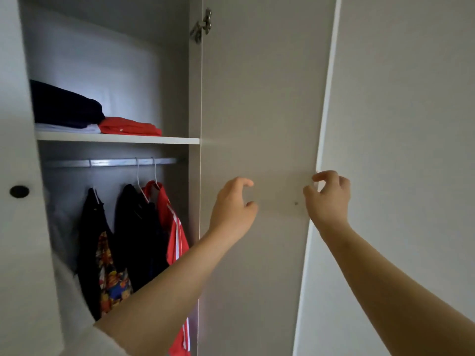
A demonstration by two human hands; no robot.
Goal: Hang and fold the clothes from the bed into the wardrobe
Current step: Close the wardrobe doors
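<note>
Reaching up in the head view, both bare arms rise from 6 o'clock toward the open right door of the wardrobe. The left hand hovers just below centre in front of the door's inner face, fingers loosely curled and thumb apart, holding nothing. The right hand, at 3 o'clock, has its curled fingertips at the door's free edge. Whether they pinch that edge or only touch it cannot be told.

The clothes in sight are all inside the wardrobe. On the shelf at 10 o'clock lie a dark fold on a white one, with a red fold just beside them. From the rail at 9 o'clock hang three garments on hangers: a dark top with a bright print, a black top, and a red jersey touching it. No bed shows, so any clothes left there are out of view.

These look light, soft and limp, likely to slump if pinched at one corner. A hung one is best taken by its hanger hook, a fold lifted from beneath with flat hands. The door is the stiff thing here, and the free edge opposite the hinge at 12 o'clock is the place to grip it. With garments already put away, closing up seems the likely step.
</note>
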